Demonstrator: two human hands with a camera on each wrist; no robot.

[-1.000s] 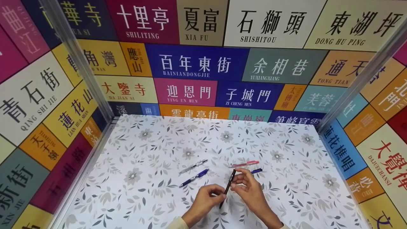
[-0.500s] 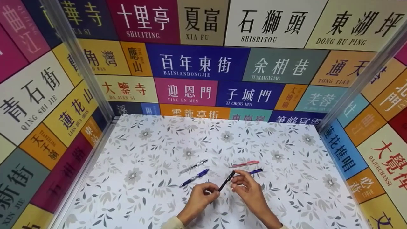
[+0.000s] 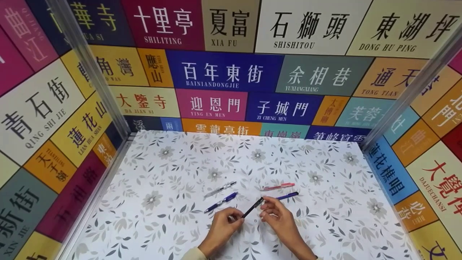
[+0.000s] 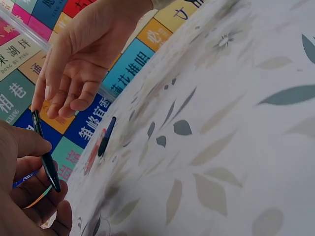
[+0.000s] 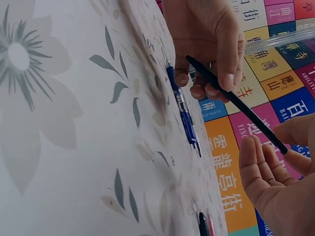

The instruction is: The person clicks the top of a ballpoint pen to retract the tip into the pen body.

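Note:
My left hand (image 3: 223,225) pinches a slim black pen (image 3: 252,207) between thumb and fingers near its lower end, holding it tilted above the table. At the pen's upper end, the index fingertip of my right hand (image 3: 279,218) touches it, while the right thumb stands apart from the barrel. The left wrist view shows the pen (image 4: 45,152) with its tip pointing down past the left fingers. In the right wrist view the pen (image 5: 241,105) spans the space between both hands.
Beyond the left hand lie a blue pen (image 3: 221,202) and a clear pen (image 3: 220,189). Past the right hand are a pink pen (image 3: 278,186) and a dark blue pen (image 3: 287,195). A floral cloth (image 3: 180,159) covers the table; colourful lettered panels (image 3: 223,70) enclose it.
The left hand has moved a little left, still gripping the black pen, which now leans closer to level. The right hand has shifted slightly left and down, its index fingertip staying by the pen's upper end.

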